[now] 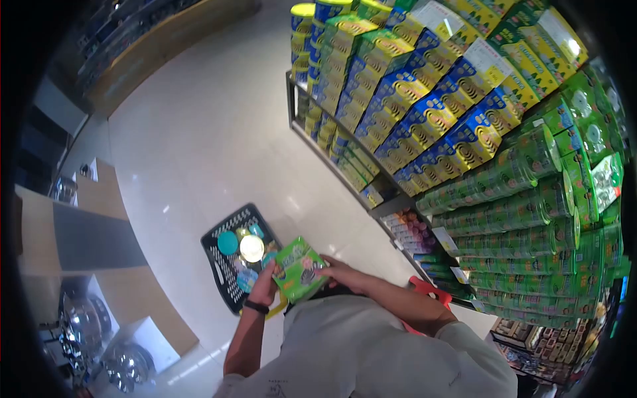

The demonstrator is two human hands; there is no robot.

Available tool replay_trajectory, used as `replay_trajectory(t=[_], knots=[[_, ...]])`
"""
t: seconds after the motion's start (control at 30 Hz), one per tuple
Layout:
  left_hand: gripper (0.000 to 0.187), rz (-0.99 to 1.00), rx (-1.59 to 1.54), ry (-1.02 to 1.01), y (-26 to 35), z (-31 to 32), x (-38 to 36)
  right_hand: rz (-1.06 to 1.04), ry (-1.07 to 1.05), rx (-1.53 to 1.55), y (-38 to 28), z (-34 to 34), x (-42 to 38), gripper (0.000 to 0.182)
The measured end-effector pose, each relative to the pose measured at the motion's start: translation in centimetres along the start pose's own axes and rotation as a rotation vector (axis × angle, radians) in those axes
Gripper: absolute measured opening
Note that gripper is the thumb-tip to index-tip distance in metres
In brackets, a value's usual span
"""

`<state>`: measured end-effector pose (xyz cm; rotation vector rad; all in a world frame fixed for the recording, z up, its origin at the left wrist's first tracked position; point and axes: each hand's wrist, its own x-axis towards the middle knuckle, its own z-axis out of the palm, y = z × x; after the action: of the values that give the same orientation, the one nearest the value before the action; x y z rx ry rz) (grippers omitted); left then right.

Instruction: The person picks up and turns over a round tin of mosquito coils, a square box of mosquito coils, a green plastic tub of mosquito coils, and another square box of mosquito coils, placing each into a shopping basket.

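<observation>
A green box (pixel 298 268) with a dark spiral picture, which looks like a mosquito coil box, is held in front of my waist. My left hand (pixel 264 286), with a dark band at the wrist, grips its left edge. My right hand (pixel 338 273) holds the right edge, fingers against the box. On the floor just beyond my left hand stands a dark shopping basket (pixel 224 282). Inside it lie a teal round-lidded tub (pixel 227 243), a tub with a pale shiny lid (pixel 252 248) and a blue pack (pixel 247 280). The box and hand hide part of the basket.
To the right, a shelf unit (pixel 342 126) carries stacked blue-yellow coil boxes (pixel 424 119) and rows of green cylindrical packs (pixel 504 212). A red object (pixel 431 292) stands by its base. Metal pots (pixel 83 325) sit on a wooden display (pixel 156 302) at left. Pale floor (pixel 199 132) runs between.
</observation>
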<state>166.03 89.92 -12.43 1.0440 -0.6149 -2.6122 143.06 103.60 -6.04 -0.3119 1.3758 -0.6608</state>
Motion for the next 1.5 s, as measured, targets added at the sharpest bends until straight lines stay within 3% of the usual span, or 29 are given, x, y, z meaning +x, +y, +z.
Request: replay_trajectory(t=[0.03, 0.07, 0.23, 0.47, 0.8, 1.1, 1.33, 1.5], knots=[[0.052, 0.028, 0.017, 0.089, 1.1, 1.7, -0.8, -0.078, -0.015, 0.047, -0.6, 0.0, -0.5, 0.102], [0.050, -0.009, 0.010, 0.031, 1.9, 1.6, -0.8, -0.127, -0.013, 0.083, -0.9, 0.2, -0.6, 0.099], [0.051, 0.099, 0.225, 0.212, 4.9, 2.8, -0.6, -0.261, -0.081, 0.002, -4.7, 0.8, -1.7, 0.092], [0.058, 0.163, 0.260, 0.205, 7.0, 3.5, -2.6, -0.269, -0.110, -0.028, -5.7, 1.9, -1.2, 0.072], [0.066, 0.143, 0.297, 0.305, 6.9, 2.5, -4.6, -0.211, -0.085, -0.053, -5.3, 4.2, 0.0, 0.064], [0.066, 0.119, 0.288, 0.284, 5.7, 2.1, -6.0, 0.004, -0.120, 0.020, -3.9, 5.7, 1.7, 0.067], [0.062, 0.038, 0.127, 0.113, 5.2, 4.1, -6.7, -0.043, -0.083, -0.031, -3.7, 4.9, -0.9, 0.066], [0.061, -0.015, 0.136, 0.172, 3.5, 6.2, -6.4, -0.059, -0.161, -0.086, -1.8, 2.2, -2.2, 0.084]])
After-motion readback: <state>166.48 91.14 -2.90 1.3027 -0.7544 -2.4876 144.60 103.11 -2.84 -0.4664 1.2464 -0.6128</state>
